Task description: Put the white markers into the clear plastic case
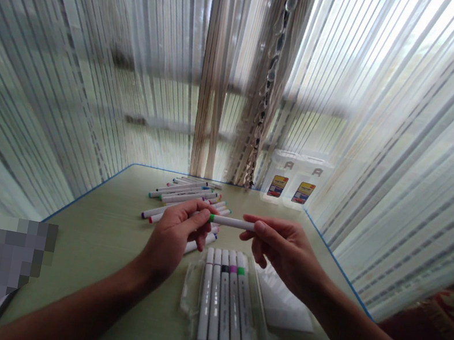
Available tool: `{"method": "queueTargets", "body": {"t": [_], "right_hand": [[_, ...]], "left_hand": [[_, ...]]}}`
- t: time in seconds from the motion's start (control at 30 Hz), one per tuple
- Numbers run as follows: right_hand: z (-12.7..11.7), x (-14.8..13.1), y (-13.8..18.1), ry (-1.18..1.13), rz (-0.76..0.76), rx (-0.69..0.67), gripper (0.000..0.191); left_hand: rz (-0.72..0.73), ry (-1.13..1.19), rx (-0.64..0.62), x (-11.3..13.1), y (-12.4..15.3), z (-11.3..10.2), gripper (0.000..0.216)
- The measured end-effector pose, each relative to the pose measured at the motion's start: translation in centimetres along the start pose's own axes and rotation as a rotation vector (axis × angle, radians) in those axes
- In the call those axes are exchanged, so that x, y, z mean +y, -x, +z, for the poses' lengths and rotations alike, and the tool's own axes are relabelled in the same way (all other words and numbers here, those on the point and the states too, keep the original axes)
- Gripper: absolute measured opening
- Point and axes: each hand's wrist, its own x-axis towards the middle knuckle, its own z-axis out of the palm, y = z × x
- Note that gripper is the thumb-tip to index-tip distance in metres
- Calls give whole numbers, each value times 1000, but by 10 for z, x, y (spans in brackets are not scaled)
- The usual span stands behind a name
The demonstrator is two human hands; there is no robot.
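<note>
A white marker [234, 223] with a green band is stretched level between my two hands above the table. My left hand [177, 228] pinches its green end between thumb and fingers. At the other end, my right hand [284, 244] grips it the same way. Below them lies an open clear plastic case [192, 298], with several white markers [225, 304] side by side in it; some show black, purple and green bands. Behind my left hand, a loose pile of markers [187, 195] with coloured ends spreads over the table.
The green table [89, 251] has a blue edge. Two clear cases [291, 175] with yellow labels stand upright at the back right. A white sheet [286, 303] lies by the case's lid. String curtains [98, 53] hang behind the table and along its sides.
</note>
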Motion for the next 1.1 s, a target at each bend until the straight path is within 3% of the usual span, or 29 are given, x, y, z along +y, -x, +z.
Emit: {"method": "queueTargets", "body": {"t": [0.27,0.8,1.1], "right_hand": [[0,-2,1,-121,15,-62,25],[-4,-7,-6,-184,82,160,18],[-7,-6,-10,-210,149,271,26]], "left_hand": [[-13,86,9,3,1,1,11],[47,125,-91,4,7,5,27],[140,28,-206,5,14,7,35]]}}
